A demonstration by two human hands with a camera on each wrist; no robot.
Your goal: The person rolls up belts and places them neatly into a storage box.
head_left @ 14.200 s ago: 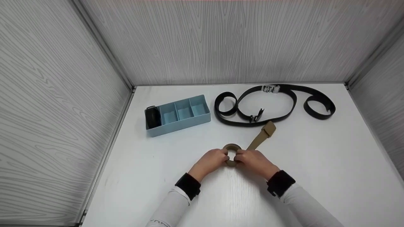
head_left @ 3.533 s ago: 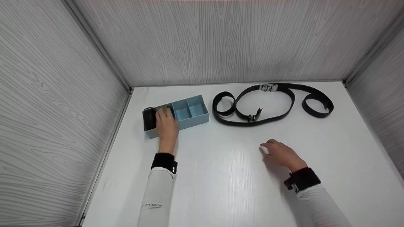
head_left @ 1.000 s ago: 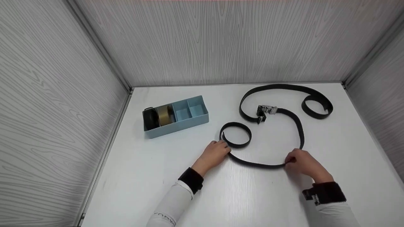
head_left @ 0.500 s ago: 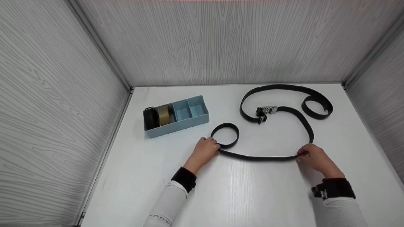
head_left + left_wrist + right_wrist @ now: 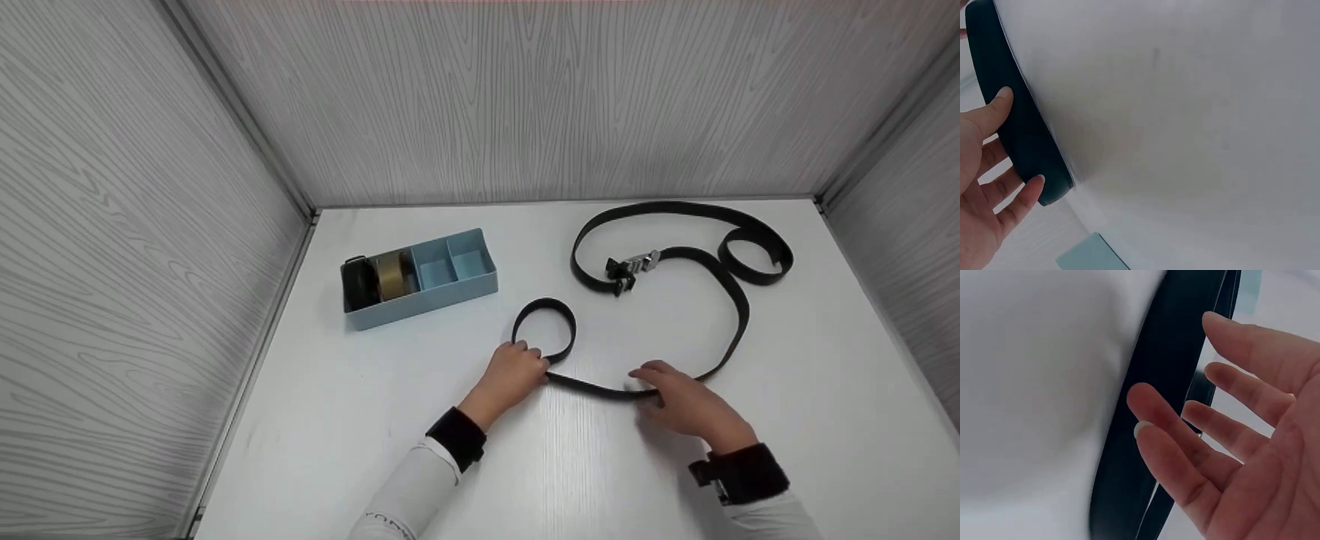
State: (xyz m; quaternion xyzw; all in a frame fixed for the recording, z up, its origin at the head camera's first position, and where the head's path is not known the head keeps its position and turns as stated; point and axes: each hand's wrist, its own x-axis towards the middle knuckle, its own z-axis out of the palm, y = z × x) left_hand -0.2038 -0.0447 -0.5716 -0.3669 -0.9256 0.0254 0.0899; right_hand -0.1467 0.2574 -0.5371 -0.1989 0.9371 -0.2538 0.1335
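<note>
I am seeing the white table [image 5: 375, 420] carrying a blue divided tray [image 5: 450, 289] at ten o'clock, and the long black belt [image 5: 739, 315] sprawling from two o'clock toward centre. My left hand [image 5: 517, 371] is pinching the belt beside its small end loop. My right hand [image 5: 679, 401] is hovering wide over the strap at five o'clock, fingers spread.

The belt [image 5: 739, 315] lay on the surface [image 5: 570, 465], looping behind both grips; the tray [image 5: 442, 289] sat behind-left.
</note>
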